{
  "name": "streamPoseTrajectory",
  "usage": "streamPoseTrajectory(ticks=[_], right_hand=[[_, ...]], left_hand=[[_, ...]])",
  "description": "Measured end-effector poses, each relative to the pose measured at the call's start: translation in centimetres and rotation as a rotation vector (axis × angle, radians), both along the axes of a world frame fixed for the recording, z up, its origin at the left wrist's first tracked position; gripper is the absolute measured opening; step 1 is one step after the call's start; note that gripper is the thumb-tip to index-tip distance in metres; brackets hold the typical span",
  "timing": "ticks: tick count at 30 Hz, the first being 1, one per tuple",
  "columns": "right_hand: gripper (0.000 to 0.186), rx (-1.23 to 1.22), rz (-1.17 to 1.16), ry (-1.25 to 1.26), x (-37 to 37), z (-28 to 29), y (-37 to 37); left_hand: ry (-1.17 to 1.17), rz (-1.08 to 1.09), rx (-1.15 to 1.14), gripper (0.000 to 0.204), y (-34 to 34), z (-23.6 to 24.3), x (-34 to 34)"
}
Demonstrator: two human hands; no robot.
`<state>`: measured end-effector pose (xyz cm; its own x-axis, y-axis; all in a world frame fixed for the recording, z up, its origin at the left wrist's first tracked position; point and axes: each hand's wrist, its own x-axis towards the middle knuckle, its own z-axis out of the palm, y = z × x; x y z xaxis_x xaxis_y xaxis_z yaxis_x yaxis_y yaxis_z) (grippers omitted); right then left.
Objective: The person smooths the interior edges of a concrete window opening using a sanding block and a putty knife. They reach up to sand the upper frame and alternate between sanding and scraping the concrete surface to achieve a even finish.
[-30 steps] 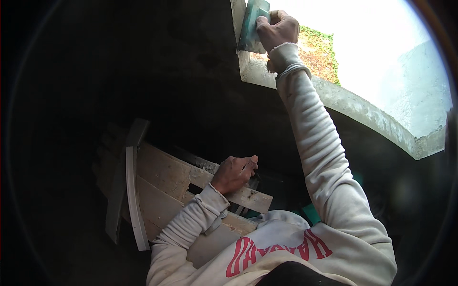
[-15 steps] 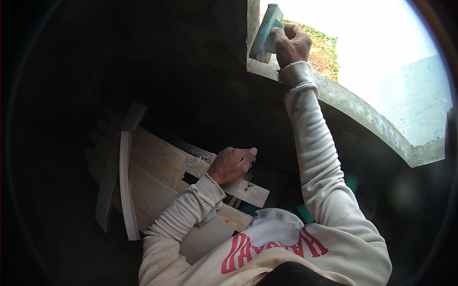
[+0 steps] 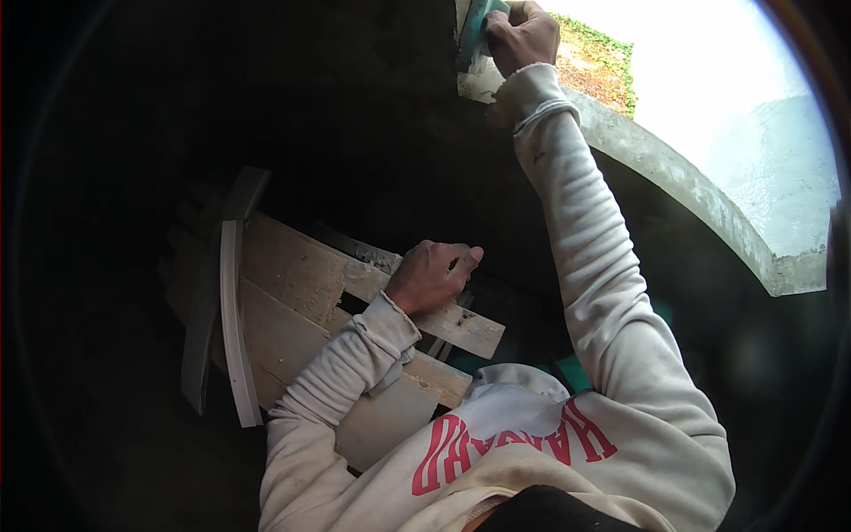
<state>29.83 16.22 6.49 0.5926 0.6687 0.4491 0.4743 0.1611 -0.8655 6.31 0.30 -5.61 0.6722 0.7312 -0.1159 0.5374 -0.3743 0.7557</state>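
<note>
At the top of the view my right hand (image 3: 525,37) grips a teal plastering float (image 3: 477,34) by its handle. The float stands on edge along the left side of a bright wall opening, right by its lower left corner; its upper part runs out of the picture. My left hand (image 3: 433,277) is loosely closed, thumb outward, over the end of a pale wooden plank (image 3: 470,330). A dark gap shows between its thumb and fingers, and nothing is visible in it. Whether it rests on the wood cannot be told.
A curved grey concrete ledge (image 3: 683,164) borders the opening on the right. Several wooden boards (image 3: 288,266) lie below on the left, crossed by a narrow pale strip (image 3: 232,319) and a darker strip (image 3: 202,328). Deep shadow hides much of the surrounding wall.
My right hand and the float have moved up and slightly left, closer against the side of the opening. The left hand stays closed over the plank, while the whole view has shifted slightly.
</note>
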Motion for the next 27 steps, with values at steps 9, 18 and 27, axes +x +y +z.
streamPoseTrajectory(ticks=[9, 18, 27], right_hand=[[0.032, 0.439, 0.533, 0.746, 2.2, -2.9, -11.6], [0.033, 0.377, 0.644, 1.302, -7.8, -10.0, -19.6], [0.020, -0.097, 0.791, 1.188, -8.9, -11.8, -19.5]], left_hand=[[-0.285, 0.098, -0.003, 0.023, -0.2, 2.7, 0.5], [-0.791, 0.319, -0.111, 0.033, 0.3, 4.6, 3.4], [-1.091, 0.532, -0.032, 0.025, 3.2, 8.4, 4.4]])
